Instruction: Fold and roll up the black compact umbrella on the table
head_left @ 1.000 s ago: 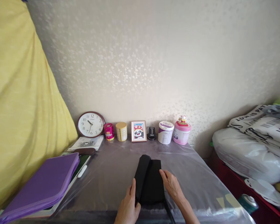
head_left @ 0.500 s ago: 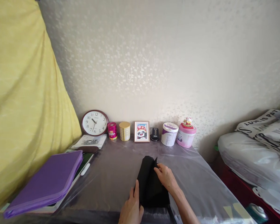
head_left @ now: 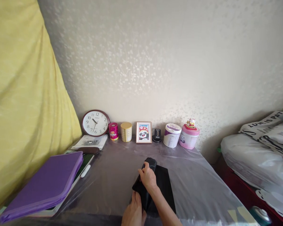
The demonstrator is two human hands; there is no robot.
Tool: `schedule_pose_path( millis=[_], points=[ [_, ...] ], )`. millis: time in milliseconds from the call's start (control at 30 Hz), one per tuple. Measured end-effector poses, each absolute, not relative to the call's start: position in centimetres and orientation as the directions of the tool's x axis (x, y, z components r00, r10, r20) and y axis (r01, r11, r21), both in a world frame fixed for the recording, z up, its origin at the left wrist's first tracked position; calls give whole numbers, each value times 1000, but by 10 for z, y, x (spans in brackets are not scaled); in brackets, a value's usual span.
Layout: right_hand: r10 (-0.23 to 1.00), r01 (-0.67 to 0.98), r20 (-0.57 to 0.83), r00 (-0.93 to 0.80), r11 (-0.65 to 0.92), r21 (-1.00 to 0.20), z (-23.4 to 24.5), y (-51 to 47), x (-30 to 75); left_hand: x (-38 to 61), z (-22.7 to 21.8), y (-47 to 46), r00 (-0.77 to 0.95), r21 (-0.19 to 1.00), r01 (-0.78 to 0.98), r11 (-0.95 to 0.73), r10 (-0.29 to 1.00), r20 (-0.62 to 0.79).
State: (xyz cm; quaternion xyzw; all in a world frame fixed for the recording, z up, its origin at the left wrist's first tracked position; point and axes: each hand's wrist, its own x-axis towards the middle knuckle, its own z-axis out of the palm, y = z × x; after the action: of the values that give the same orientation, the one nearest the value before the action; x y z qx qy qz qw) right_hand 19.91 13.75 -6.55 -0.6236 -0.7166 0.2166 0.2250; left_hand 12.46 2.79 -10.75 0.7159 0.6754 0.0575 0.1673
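A black, smooth sheet-like item [head_left: 164,185] lies on the table in front of me, a flat panel to the right and a raised, folded part along its left side. A dark rounded bulge [head_left: 151,162] shows at its far end; I cannot make out whether it is a separate thing. My right hand [head_left: 148,177] is closed over this raised part near the far end, its forearm crossing the black item. At the near left edge, my left hand [head_left: 132,209] grips the folded material, its thumb partly hidden.
Along the wall stand a clock [head_left: 96,123], a pink tin [head_left: 113,131], a yellow-lidded container [head_left: 126,132], a picture frame [head_left: 143,132], a small black stand [head_left: 157,135], and two round tubs [head_left: 172,135]. A purple folder [head_left: 43,182] lies left; plastic-wrapped bags [head_left: 254,157] are piled right.
My right hand has moved left and nearer, from the right flap to the raised left part. That left part now spreads further left, and the flat right panel is uncovered.
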Motion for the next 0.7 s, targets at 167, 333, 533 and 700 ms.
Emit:
schedule_pose_path(
  millis=[167,333,533,700],
  points=[
    [984,854,75,-164,180,-488,-72,135,196,120,-113,28,63,315,949,-11,986,-154],
    [971,822,88,-222,235,-519,-75,134,197,110,-106,20,15,302,953,24,992,-126],
    [941,766,121,-316,328,-553,-71,131,199,111,-89,20,188,139,970,-198,979,82],
    [868,567,218,-447,463,-681,-70,124,210,119,-101,26,197,102,974,-201,979,51]
  ],
)
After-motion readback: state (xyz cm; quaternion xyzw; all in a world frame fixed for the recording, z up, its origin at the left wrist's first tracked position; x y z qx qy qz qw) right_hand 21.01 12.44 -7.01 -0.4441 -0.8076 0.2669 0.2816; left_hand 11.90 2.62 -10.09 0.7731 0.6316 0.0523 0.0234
